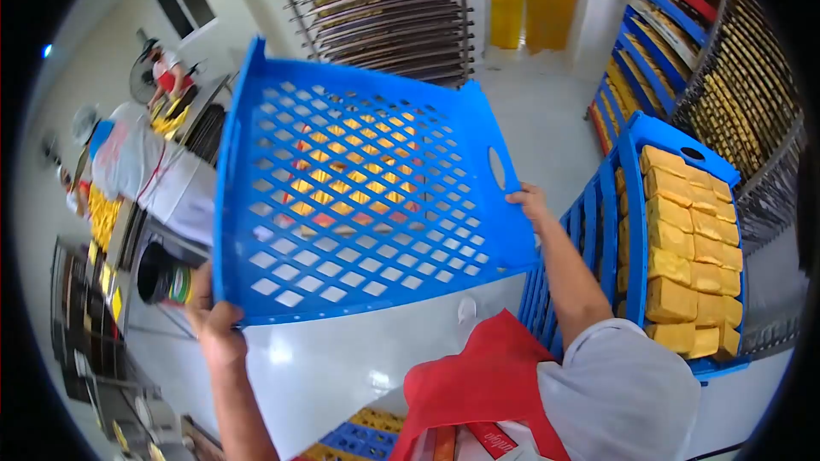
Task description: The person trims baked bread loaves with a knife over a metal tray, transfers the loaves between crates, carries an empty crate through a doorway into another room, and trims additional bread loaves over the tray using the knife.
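Observation:
A blue plastic crate [359, 286] with a diamond lattice bottom is held up in front of me, tilted. My left hand [215, 316] grips its near left corner, fingers wrapped over the edge. On the other side, my right hand [531, 205] is closed on the right wall, just below the oval handle hole. Through the lattice, yellow pieces in a red crate [301, 162] show beyond it. Right of my right arm stands a stack of blue crates [636, 205], its top one filled with rows of yellow bread loaves [694, 243].
Metal tray racks stand at the back [384, 0] and far right [735, 85]. Colored crates [658, 25] are stacked at the back right. At left, co-workers [154, 162] stand along a work table near a black bucket [162, 276]. More crates [359, 435] lie low by my apron.

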### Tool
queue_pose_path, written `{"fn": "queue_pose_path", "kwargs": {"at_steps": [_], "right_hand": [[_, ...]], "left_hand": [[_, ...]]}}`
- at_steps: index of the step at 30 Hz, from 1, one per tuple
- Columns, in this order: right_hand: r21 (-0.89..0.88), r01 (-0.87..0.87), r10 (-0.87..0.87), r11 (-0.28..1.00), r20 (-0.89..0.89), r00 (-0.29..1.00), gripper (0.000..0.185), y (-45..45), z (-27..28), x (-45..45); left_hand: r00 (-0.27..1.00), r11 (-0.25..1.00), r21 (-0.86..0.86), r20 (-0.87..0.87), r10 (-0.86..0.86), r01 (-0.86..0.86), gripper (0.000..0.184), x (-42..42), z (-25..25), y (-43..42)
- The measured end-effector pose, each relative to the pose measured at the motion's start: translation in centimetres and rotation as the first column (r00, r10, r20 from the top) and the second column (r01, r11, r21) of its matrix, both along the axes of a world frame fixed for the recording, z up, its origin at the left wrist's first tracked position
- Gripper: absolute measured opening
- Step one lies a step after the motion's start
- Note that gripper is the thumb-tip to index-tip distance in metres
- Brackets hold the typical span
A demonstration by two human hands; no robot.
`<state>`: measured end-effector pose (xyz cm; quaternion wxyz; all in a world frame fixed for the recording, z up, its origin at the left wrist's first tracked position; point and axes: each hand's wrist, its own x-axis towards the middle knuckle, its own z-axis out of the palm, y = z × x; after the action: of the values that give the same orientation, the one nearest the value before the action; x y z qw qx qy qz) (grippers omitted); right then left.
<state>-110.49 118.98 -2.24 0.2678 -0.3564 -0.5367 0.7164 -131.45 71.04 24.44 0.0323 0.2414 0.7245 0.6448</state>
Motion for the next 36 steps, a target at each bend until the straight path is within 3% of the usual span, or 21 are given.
{"fn": "queue_pose_path", "kwargs": {"at_steps": [5, 9, 14, 16, 17, 19, 21, 22, 23, 26, 28, 29, 31, 33, 34, 36], "right_hand": [[-0.011, 0.076, -0.076, 0.997, -0.004, 0.997, 0.050, 11.8, 1.2, 2.2], [-0.051, 0.100, -0.091, 0.994, 0.149, 0.985, 0.052, 23.3, -2.1, 1.5], [-0.028, 0.156, -0.133, 0.987, 0.381, 0.915, 0.052, 34.1, -0.6, 0.2], [0.030, 0.358, -0.343, 0.933, 0.374, 0.862, 0.050, 38.2, 0.0, -0.9], [0.034, 0.359, -0.346, 0.933, 0.365, 0.864, 0.050, 40.0, 0.6, -1.2], [0.264, 0.223, -0.333, 0.938, 0.522, 0.785, 0.052, 44.7, 1.4, -1.0], [0.287, 0.184, -0.324, 0.940, 0.582, 0.746, 0.054, 50.9, 2.0, -0.6], [0.293, 0.140, -0.304, 0.946, 0.647, 0.699, 0.057, 53.8, 2.1, -0.2], [0.297, 0.149, -0.313, 0.943, 0.645, 0.697, 0.057, 56.5, 2.3, 0.4], [0.384, 0.182, -0.402, 0.905, 0.637, 0.658, 0.056, 64.3, 5.1, 0.7], [0.400, 0.336, -0.505, 0.853, 0.467, 0.726, 0.053, 68.4, 7.5, 0.9], [0.402, 0.337, -0.509, 0.852, 0.478, 0.716, 0.053, 70.3, 9.0, 1.1], [0.434, 0.438, -0.571, 0.787, 0.243, 0.785, 0.051, 73.4, 12.1, 1.0], [0.481, 0.439, -0.569, 0.759, 0.161, 0.807, 0.052, 77.7, 14.0, 1.6], [0.479, 0.466, -0.600, 0.744, 0.171, 0.781, 0.057, 78.8, 16.5, 0.6], [0.535, 0.457, -0.603, 0.711, 0.130, 0.787, 0.061, 84.9, 17.3, 1.1]], "left_hand": [[0.924, 0.978, 0.189, 0.353, -0.148, 0.084, 0.055, -10.0, -10.7, 12.4], [0.827, 0.944, 0.310, 0.496, -0.264, 0.116, 0.062, -15.6, -19.6, 24.5], [0.728, 0.937, 0.293, 0.598, -0.334, 0.189, 0.062, -19.5, -24.1, 38.3], [0.685, 0.936, 0.271, 0.639, -0.350, 0.225, 0.058, -21.0, -25.5, 43.9], [0.689, 0.934, 0.276, 0.632, -0.354, 0.228, 0.058, -21.6, -25.8, 46.3], [0.551, 0.894, 0.375, 0.705, -0.446, 0.244, 0.055, -22.0, -26.2, 52.8], [0.556, 0.885, 0.385, 0.689, -0.465, 0.264, 0.052, -23.8, -29.2, 59.6], [0.491, 0.861, 0.396, 0.708, -0.508, 0.320, 0.052, -24.5, -30.5, 62.9], [0.421, 0.832, 0.409, 0.724, -0.546, 0.375, 0.053, -25.1, -31.9, 66.2], [0.484, 0.835, 0.364, 0.688, -0.540, 0.413, 0.059, -26.3, -35.4, 76.8], [0.466, 0.845, 0.342, 0.717, -0.518, 0.412, 0.058, -25.8, -35.8, 84.7], [0.468, 0.862, 0.288, 0.746, -0.475, 0.416, 0.057, -25.7, -35.7, 87.8], [0.461, 0.849, 0.240, 0.753, -0.469, 0.471, 0.056, -26.4, -36.7, 94.6], [0.483, 0.836, 0.166, 0.750, -0.451, 0.523, 0.055, -25.8, -35.7, 102.9], [0.441, 0.831, 0.216, 0.764, -0.471, 0.513, 0.053, -26.7, -38.5, 107.3], [0.437, 0.790, 0.203, 0.740, -0.510, 0.579, 0.052, -27.5, -38.6, 116.4]]}}
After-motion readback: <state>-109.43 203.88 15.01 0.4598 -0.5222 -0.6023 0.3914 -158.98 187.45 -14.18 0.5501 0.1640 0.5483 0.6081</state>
